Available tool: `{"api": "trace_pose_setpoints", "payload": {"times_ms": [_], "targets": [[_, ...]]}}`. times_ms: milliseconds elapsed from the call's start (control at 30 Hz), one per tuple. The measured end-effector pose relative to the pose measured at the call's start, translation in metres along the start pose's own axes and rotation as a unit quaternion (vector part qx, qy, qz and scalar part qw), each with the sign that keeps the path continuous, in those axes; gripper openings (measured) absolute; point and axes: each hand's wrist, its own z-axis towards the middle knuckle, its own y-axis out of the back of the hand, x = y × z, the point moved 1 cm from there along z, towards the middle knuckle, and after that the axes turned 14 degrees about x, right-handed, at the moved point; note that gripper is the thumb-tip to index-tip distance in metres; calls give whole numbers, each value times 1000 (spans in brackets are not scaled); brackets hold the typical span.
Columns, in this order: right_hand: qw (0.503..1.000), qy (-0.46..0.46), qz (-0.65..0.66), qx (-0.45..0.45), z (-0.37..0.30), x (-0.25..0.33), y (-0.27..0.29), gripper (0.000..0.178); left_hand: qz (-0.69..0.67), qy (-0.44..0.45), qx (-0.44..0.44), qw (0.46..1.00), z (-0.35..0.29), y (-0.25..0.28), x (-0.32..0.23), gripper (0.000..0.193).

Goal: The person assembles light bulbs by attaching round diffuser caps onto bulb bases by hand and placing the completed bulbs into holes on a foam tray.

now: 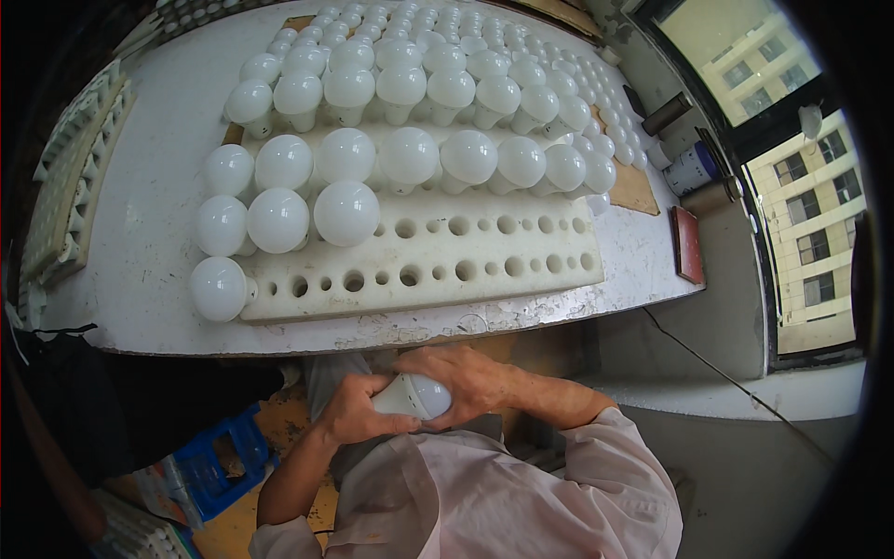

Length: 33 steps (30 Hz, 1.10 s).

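In front of my body, below the table's near edge, I hold an LED bulb (406,398) lying on its side between both hands. Its white housing points left and its frosted dome points right. My left hand (357,410) grips the housing, thumb along the near side. My right hand (473,380) closes round the dome end, its fingers across the far side. Beyond my hands, a white foam holder (549,284) with rows of round holes lies at the table edge. One bulb (218,289) stands at the left end of its nearest row, and three fill part of the row behind.
More foam holders full of bulbs (400,88) cover the table (149,186) toward the back. Foam holders stack (70,186) at the left. A red box (687,244) and a white container (691,170) stand by the window. A blue crate (223,466) is on the floor.
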Motion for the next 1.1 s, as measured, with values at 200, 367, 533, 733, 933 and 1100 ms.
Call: {"api": "trace_pose_setpoints", "payload": {"times_ms": [200,367,533,733,933,1100], "targets": [[993,97,3,-62,3,-6,-8,72,37,-24,-13,999,3,-4,1,46],[975,183,42,-116,2,-4,-23,76,50,-11,1,999,-2,-5,-9,45],[963,219,27,-156,-2,5,-28,62,136,-21,6,990,-5,-11,-22,45],[958,237,26,-160,-5,-4,-28,55,165,15,15,986,0,-12,-28,46],[985,106,8,-136,-7,-5,-29,84,214,-23,-54,975,-1,-8,-16,52],[992,79,-36,-90,-5,-3,-21,91,181,-5,-58,982,-3,-7,-27,50]]}}
